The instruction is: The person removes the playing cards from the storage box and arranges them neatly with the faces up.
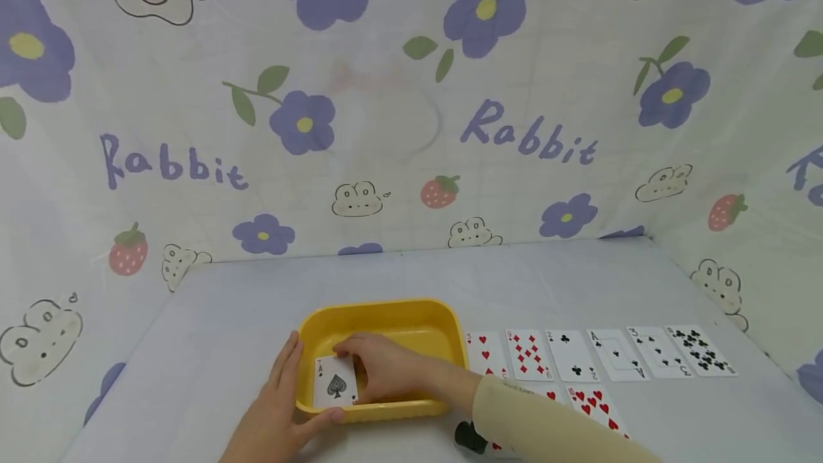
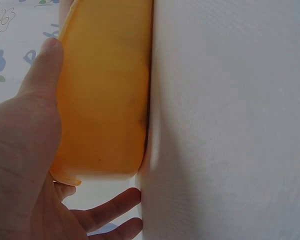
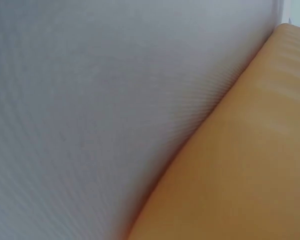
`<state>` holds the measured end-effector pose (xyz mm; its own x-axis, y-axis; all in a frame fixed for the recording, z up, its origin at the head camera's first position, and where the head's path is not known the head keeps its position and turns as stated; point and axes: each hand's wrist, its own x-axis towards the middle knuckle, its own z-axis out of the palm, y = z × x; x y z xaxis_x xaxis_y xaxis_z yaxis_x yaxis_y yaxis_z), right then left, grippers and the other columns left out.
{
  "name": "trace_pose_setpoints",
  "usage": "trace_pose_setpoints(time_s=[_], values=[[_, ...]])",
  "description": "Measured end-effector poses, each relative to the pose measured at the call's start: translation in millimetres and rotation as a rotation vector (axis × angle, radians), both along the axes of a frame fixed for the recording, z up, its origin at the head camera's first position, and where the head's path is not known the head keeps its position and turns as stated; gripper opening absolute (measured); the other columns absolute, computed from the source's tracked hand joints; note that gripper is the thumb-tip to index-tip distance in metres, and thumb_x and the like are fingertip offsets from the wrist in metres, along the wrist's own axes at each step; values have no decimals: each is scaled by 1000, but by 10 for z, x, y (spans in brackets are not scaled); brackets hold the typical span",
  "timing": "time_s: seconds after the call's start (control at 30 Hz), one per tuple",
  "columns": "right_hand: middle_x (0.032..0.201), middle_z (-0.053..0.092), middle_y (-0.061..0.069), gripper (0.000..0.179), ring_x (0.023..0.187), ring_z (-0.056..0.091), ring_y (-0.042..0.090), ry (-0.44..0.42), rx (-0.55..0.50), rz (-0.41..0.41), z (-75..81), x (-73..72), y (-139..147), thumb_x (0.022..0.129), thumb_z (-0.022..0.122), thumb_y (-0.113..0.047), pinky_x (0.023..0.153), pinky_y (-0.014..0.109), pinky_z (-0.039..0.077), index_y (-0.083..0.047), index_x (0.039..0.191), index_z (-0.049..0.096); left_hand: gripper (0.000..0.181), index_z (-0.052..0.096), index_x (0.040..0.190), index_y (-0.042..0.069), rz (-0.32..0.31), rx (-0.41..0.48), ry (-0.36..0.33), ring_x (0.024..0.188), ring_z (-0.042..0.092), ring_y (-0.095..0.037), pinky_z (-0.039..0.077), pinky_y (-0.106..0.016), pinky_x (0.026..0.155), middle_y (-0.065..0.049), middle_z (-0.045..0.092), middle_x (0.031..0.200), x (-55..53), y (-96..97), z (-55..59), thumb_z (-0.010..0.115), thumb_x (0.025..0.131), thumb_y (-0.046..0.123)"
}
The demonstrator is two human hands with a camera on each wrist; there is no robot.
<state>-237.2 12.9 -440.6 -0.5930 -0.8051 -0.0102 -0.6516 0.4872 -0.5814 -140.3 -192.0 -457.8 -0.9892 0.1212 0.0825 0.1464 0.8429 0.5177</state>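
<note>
A yellow plastic tray (image 1: 411,311) stands on the table. Inside its left part are playing cards (image 1: 336,381), an ace of spades on top with the corner of a 7 peeking out behind it. My right hand (image 1: 386,366) reaches into the tray and grips these cards by their far and right edges. My left hand (image 1: 273,399) rests at the tray's front left corner, thumb on the near rim and fingers stretched along the left side. In the left wrist view, its spread fingers (image 2: 112,210) reach the table. The right wrist view shows only tray wall and table, no hand.
Right of the tray, a row of face-up cards (image 1: 575,356) runs toward the right. Nearer lie several red cards (image 1: 594,406), partly under the right sleeve (image 1: 546,424). A black cylindrical object (image 1: 469,438) lies beside them. A patterned cloth (image 1: 386,127) hangs behind the table.
</note>
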Motion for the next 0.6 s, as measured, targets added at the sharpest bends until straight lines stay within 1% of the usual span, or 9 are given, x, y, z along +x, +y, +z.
trace_pose_setpoints(time_s=[0.03,0.13,0.27,0.33,0.5,0.6], values=[[133,54,-7,78,107,50,4,10,6,2,-1,1,0,77,86,-35,103,21,38,-10,142,52,122,9,159,10,0,0,1,138,33,-38,38,-55,104,-3,0,164,1,3,2,62,73,79],[132,51,-6,79,107,49,5,17,23,-4,-2,2,-2,76,87,-35,100,19,40,-10,142,52,122,9,159,10,-1,7,0,138,33,-39,37,-55,105,-3,0,164,-1,9,8,62,73,79],[126,45,-6,83,102,45,5,-5,40,-12,-12,11,1,74,88,-38,89,15,43,-11,144,52,123,7,159,12,13,5,-46,139,32,-39,37,-56,105,-4,-2,164,-9,22,3,60,72,81],[123,42,-6,84,101,44,6,-17,42,-5,-15,18,3,74,87,-40,85,15,43,-12,144,52,123,6,159,13,20,-2,-62,138,33,-38,38,-56,104,-4,-2,164,-6,21,-4,59,72,82],[122,41,-7,82,103,43,7,-15,32,-8,-18,3,14,74,87,-41,89,15,42,-14,143,53,122,6,159,14,17,-9,-32,136,36,-38,40,-56,103,-3,0,164,-19,18,-1,59,72,82],[123,41,-8,81,104,43,7,-8,30,-14,-20,-12,24,73,87,-42,90,14,42,-18,142,53,123,6,159,13,15,-11,-32,137,35,-38,39,-55,103,-4,0,164,-28,22,17,59,72,81]])
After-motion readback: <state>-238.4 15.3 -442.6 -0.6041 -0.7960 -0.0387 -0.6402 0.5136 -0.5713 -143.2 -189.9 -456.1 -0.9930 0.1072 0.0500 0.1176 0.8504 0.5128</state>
